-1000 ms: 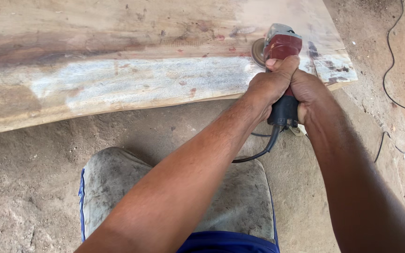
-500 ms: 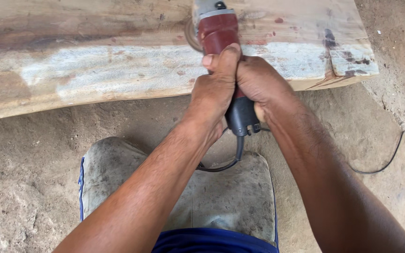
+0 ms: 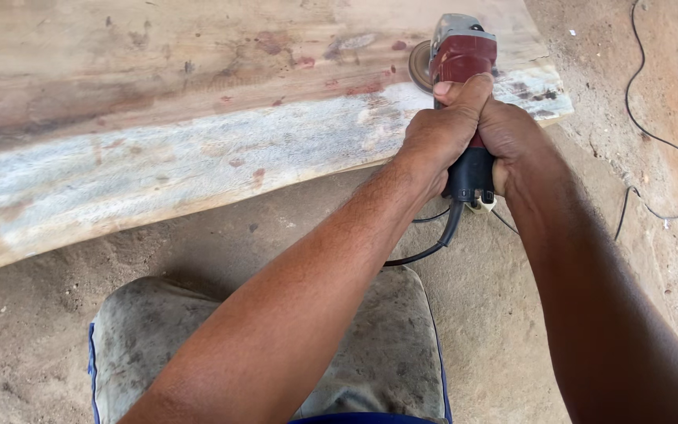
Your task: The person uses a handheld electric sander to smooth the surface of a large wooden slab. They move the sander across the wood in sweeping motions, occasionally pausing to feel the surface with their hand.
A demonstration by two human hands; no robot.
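- Left hand (image 3: 441, 137) and right hand (image 3: 512, 137) are both clamped around the angle grinder (image 3: 464, 71), side by side on its dark body.
- Its disc, just beyond the knuckles, rests on the wooden plank (image 3: 198, 102).
- Likely heavy and stiff (probably kicks): grip the body, clear of the cord (image 3: 433, 243).

Both hands (image 3: 472, 129) clenched together (arms outstretched)
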